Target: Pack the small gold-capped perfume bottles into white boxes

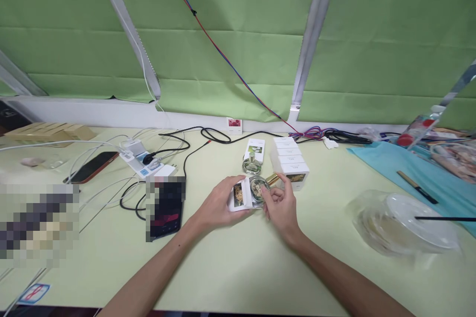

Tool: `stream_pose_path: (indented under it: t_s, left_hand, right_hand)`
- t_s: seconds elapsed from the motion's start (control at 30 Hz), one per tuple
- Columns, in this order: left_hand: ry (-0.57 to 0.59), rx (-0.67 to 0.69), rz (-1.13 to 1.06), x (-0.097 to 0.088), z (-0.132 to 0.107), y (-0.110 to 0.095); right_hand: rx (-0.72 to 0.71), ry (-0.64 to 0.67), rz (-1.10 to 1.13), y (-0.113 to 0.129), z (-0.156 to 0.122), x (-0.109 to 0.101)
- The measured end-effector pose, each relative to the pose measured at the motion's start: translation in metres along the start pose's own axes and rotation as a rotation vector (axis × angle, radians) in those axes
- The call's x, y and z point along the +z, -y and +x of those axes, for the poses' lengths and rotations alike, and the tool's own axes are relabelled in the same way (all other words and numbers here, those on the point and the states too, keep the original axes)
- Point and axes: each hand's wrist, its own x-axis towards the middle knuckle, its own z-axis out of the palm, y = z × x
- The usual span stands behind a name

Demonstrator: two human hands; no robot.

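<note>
My left hand (225,201) is closed around a small white box (240,195) with a flower picture, its end flap turned to the right. My right hand (281,204) pinches a round, flat glass perfume bottle (257,189) with a gold cap (272,178). The bottle lies against the right end of the box; whether any of it is inside I cannot tell. Just beyond my hands is a second glass bottle (252,164), in front of another white picture box (256,147). A row of several white boxes (292,161) stands behind my right hand.
On the left lie a dark phone (92,167), a power strip (139,159) with tangled cables and a partly blurred device (166,210). To the right are a plastic-wrapped tub (403,223), a utility knife (417,187), blue cloth (386,161) and a clear bottle (420,126).
</note>
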Motion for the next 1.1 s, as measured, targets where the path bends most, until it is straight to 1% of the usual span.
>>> stream_pose_path:
  t_s: [0.1,0.27,0.57,0.8,1.1]
  left_hand:
    - [-0.014,-0.019,-0.019,0.0,0.0,-0.002]
    - [-0.003,-0.082,-0.067,0.002,-0.002,-0.002]
    - [-0.021,-0.136,-0.184,0.007,0.0,-0.007]
    - [-0.026,-0.157,-0.226,0.009,0.0,-0.008]
    - [-0.059,-0.149,-0.274,0.012,-0.001,-0.005]
  right_hand:
    - [0.01,0.003,-0.005,0.001,0.001,0.0]
    - [0.011,0.019,-0.015,0.0,0.003,-0.001]
    - [0.056,0.019,0.005,-0.004,0.004,0.0]
    - [0.063,0.02,0.004,-0.004,0.004,-0.001]
    - [0.021,0.025,0.032,-0.006,0.005,-0.001]
